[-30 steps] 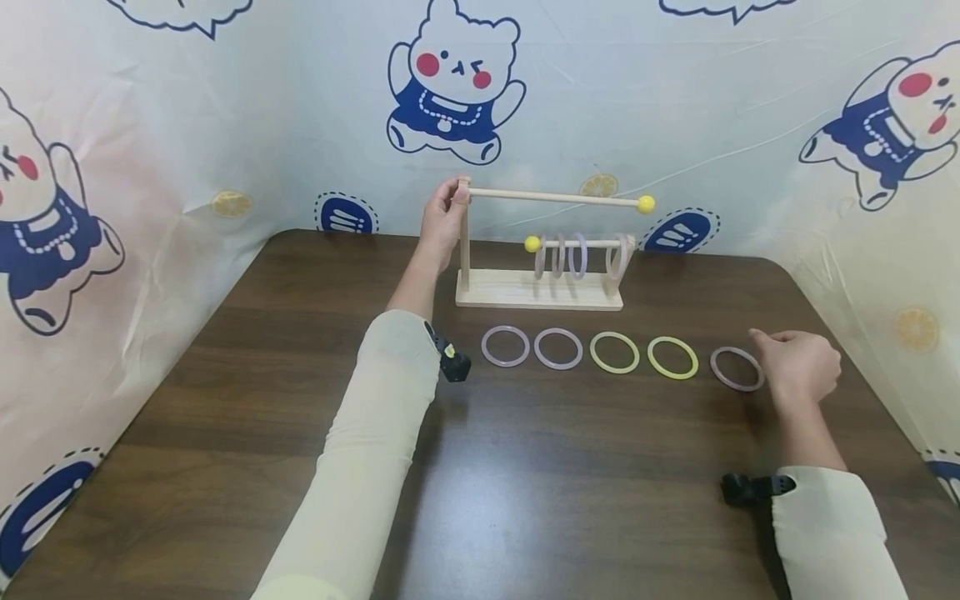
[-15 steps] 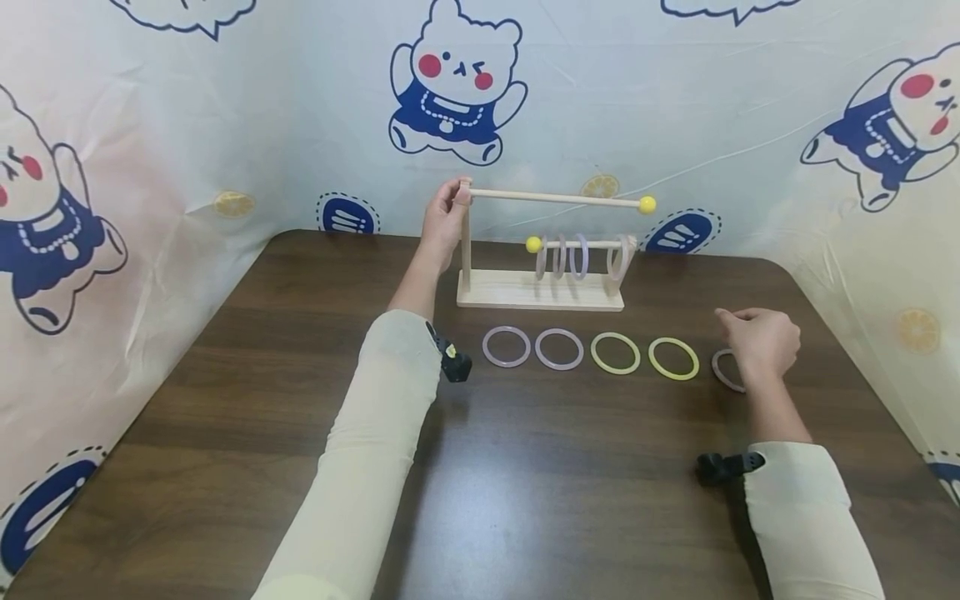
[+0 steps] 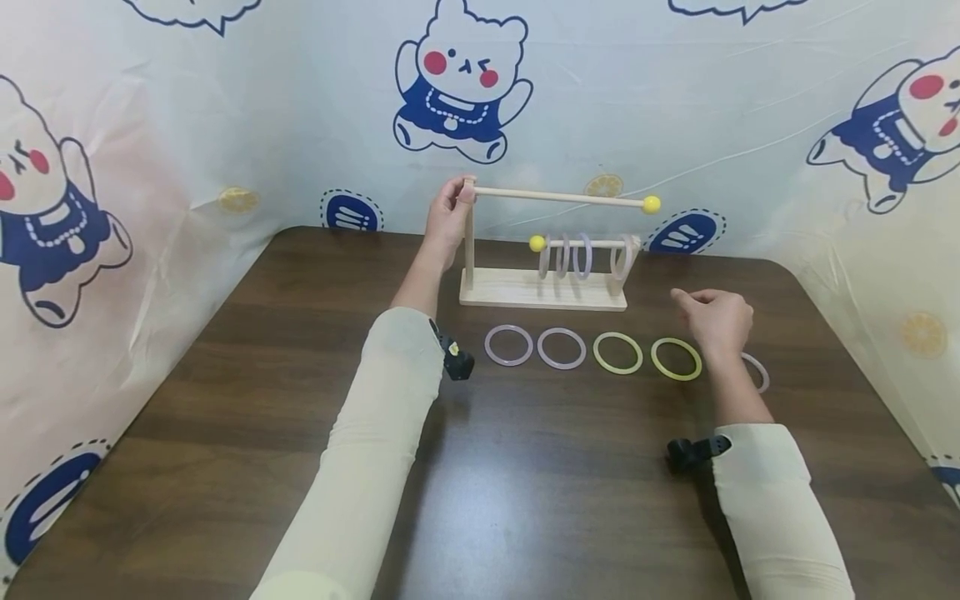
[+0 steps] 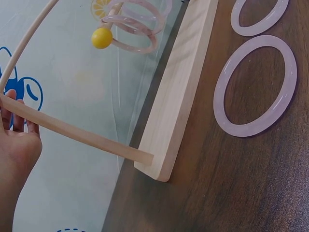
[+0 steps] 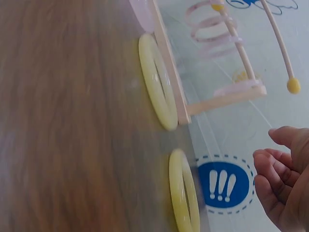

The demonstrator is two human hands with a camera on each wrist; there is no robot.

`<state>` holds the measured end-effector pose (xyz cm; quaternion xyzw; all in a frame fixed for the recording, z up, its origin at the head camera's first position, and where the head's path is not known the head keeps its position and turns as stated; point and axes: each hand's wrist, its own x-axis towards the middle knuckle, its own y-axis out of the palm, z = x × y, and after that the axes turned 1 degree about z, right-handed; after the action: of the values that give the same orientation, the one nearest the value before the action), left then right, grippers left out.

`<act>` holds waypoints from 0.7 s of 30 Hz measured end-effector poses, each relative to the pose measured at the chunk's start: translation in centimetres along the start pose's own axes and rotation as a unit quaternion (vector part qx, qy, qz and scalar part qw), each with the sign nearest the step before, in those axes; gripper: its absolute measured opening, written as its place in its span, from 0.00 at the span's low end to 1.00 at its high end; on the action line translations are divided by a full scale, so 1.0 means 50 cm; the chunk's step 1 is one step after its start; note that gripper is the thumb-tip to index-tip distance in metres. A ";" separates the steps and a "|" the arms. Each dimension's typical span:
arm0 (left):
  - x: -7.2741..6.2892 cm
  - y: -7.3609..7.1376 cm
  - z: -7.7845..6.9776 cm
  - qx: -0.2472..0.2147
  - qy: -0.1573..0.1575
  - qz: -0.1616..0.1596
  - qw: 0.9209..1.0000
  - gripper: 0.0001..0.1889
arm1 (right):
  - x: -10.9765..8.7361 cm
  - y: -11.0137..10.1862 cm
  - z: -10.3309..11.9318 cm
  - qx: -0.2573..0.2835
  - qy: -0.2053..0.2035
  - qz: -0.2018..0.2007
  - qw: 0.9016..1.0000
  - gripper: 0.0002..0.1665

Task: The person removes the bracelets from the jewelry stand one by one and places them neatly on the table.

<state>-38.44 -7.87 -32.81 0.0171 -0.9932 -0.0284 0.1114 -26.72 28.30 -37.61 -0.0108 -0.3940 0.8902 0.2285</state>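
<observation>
A plain, pale cream left sleeve [image 3: 367, 450] is creasing in soft folds, and a small black device [image 3: 457, 363] with a yellowish mark is jutting from its cuff. To the right of the left sleeve, a matching right sleeve [image 3: 776, 508] is carrying a second black device [image 3: 681, 457].

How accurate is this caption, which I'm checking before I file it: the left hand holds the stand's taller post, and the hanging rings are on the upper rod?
One slip: the hanging rings are on the lower rod, not the upper rod; the head view shows it. The left hand does hold the taller post.
</observation>
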 end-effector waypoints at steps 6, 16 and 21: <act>0.000 0.002 -0.001 0.006 0.004 0.002 1.000 0.22 | 0.001 0.023 0.034 0.022 -0.012 0.001 1.000 0.29; 0.000 0.001 -0.002 0.014 -0.001 0.001 1.000 0.20 | 0.001 0.062 0.087 0.058 -0.029 -0.003 0.998 0.23; 0.000 0.001 -0.002 0.013 0.001 0.001 1.000 0.20 | -0.001 0.076 0.110 0.068 -0.037 -0.005 0.997 0.21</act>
<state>-38.42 -7.84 -32.69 0.0178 -0.9934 -0.0156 0.1123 -29.29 22.21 -36.50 0.0397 -0.3405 0.9136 0.2187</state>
